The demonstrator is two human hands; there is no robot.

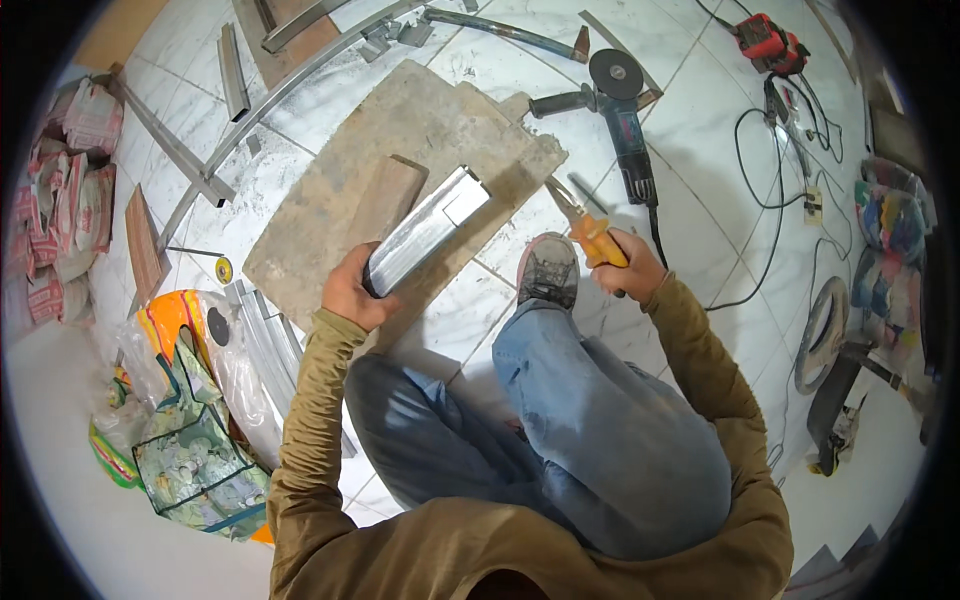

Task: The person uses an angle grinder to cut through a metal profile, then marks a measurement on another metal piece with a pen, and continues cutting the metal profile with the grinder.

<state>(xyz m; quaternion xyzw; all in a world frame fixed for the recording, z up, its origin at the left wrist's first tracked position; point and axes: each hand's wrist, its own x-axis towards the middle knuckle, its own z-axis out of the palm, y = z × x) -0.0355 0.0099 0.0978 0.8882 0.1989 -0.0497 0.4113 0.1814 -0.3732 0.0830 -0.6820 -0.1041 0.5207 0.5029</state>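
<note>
My left hand (358, 292) is wrapped round the near end of a short silvery metal channel (428, 232). Its far end has a notched, cut flap and tilts up and away to the right. Beneath it, a brown wooden block (388, 205) lies on a worn stone-like slab (300, 240). In my right hand (632, 266) are pliers with orange-yellow handles (598, 240). Their jaws point away and to the left, near the slab's right corner, apart from the metal. An angle grinder (625, 140) rests on the tiles just beyond the pliers.
Metal bars (232, 75) and offcuts (375, 47) lie at the far left. A hammer (510, 35) is beyond the slab. Black cords (770, 250) run across the right floor from a red tool (770, 45). Bags (195, 460) and metal profiles (265, 335) sit at my left.
</note>
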